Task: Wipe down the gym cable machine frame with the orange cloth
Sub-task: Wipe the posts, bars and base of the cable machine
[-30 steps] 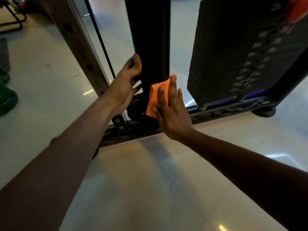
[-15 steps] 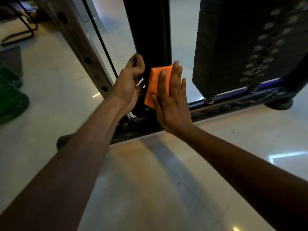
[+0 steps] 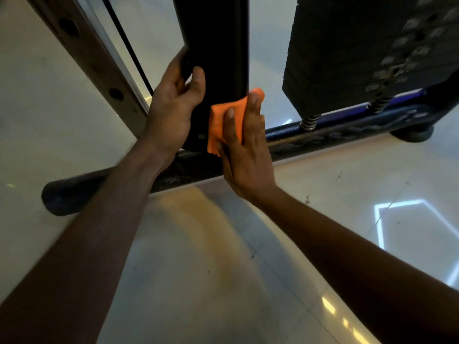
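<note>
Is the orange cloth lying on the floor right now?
No, the right hand presses the orange cloth flat against the black upright post.

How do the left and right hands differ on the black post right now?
The left hand curls around the post, thumb in front, in a bare grip; the right hand lies flat with straight fingers. The left hand touches the post directly; the right hand presses the orange cloth against it. The left hand sits on the post's left side, the right hand at its lower right edge. Both are on the same post, near its base.
</note>
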